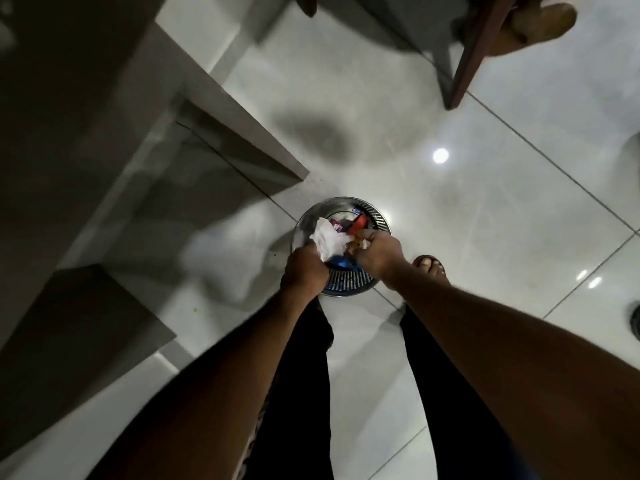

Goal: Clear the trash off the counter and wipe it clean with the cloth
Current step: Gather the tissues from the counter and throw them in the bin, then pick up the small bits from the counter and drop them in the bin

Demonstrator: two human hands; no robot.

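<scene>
Both hands over the metal bin (375, 221) on the floor: left hand (304, 271) fisted round crumpled white paper (329, 239), right hand (379, 252) pinching small scraps (can't tell what). I'd let go low, inside the rim, so nothing bounces out.

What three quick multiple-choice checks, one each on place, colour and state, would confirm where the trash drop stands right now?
1. Where does the round perforated metal bin stand?
A. on the glossy white tiled floor
B. on the counter
C. on a chair

2. What colour is the crumpled paper in the left hand?
A. green
B. white
C. black

3. What is the right hand doing?
A. hanging open at the side
B. resting flat on the floor
C. pinching small scraps over the bin

Answers: 1 A, floor tiles surround the bin. 2 B, the crumpled paper is white. 3 C, its fingers close on small orange-and-white scraps above the bin.
</scene>
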